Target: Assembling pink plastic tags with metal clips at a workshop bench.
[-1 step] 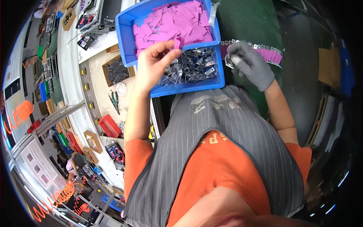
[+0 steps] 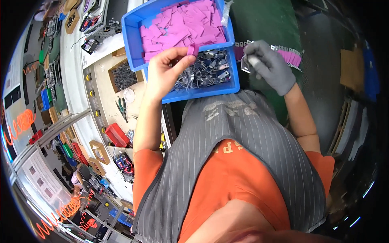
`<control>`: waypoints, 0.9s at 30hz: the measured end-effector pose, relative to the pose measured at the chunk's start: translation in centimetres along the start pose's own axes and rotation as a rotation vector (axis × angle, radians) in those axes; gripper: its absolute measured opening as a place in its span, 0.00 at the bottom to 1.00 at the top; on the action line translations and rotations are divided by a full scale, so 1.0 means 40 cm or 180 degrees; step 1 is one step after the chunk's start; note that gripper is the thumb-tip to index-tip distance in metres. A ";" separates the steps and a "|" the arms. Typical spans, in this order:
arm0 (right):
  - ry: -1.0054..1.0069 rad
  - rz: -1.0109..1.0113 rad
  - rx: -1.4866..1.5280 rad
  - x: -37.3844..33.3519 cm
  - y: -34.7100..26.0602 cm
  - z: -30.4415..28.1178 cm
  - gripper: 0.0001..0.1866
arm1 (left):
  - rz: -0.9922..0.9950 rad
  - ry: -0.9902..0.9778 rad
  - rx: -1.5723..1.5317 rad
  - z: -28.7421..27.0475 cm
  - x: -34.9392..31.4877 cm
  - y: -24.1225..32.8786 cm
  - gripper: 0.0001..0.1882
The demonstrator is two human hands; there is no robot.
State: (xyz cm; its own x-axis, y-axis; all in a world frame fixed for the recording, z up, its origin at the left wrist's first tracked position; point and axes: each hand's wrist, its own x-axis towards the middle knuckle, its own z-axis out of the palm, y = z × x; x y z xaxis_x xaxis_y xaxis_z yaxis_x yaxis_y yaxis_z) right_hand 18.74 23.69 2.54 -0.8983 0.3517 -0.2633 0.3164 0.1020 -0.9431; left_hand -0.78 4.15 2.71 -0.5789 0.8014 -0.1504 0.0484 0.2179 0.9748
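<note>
My bare left hand [image 2: 164, 75] pinches a small pink strip [image 2: 192, 50] between thumb and fingertips, above the seam of two blue bins. My right hand [image 2: 272, 68], in a grey glove, is closed on a small shiny metal bracket [image 2: 245, 65], partly hidden by the fingers. Many loose pink strips [image 2: 178, 26] fill the far blue bin [image 2: 131, 38]. Metal brackets [image 2: 214, 69] lie jumbled in the near blue bin [image 2: 202, 95]. Behind my right hand, metal pieces with pink strips [image 2: 292, 58] stand in a row on the green surface.
To the left, a bench holds a cardboard box of small dark parts [image 2: 123, 76], green-handled pliers [image 2: 121, 109], a white roll [image 2: 129, 95] and a red bin [image 2: 117, 135]. Orange coiled hoses [image 2: 67, 208] hang at the lower left. A person [image 2: 77, 178] sits far off there.
Both hands keep their holds and have shifted only slightly. The pink strip in my left hand is turned a little differently.
</note>
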 end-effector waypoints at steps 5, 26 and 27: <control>0.0213 -0.1199 0.0383 -0.001 -0.008 -0.040 0.12 | 0.0110 -0.0267 0.0388 0.036 -0.045 0.004 0.10; 0.0461 -0.2350 0.1838 -0.057 -0.048 -0.025 0.10 | -0.0020 -0.1060 0.0063 0.129 -0.049 0.005 0.11; 0.0469 -0.2356 0.1834 -0.063 -0.050 -0.029 0.10 | 0.0069 -0.1032 0.0222 0.132 -0.047 0.012 0.11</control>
State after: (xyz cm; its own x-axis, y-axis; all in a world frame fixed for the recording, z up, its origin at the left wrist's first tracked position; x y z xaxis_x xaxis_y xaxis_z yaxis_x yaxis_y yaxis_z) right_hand 20.72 23.68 5.34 -0.7505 0.4997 0.4326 -0.5524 -0.1150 -0.8256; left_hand 4.63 5.69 2.58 -0.2885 0.9394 -0.1852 0.1200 0.2274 0.9664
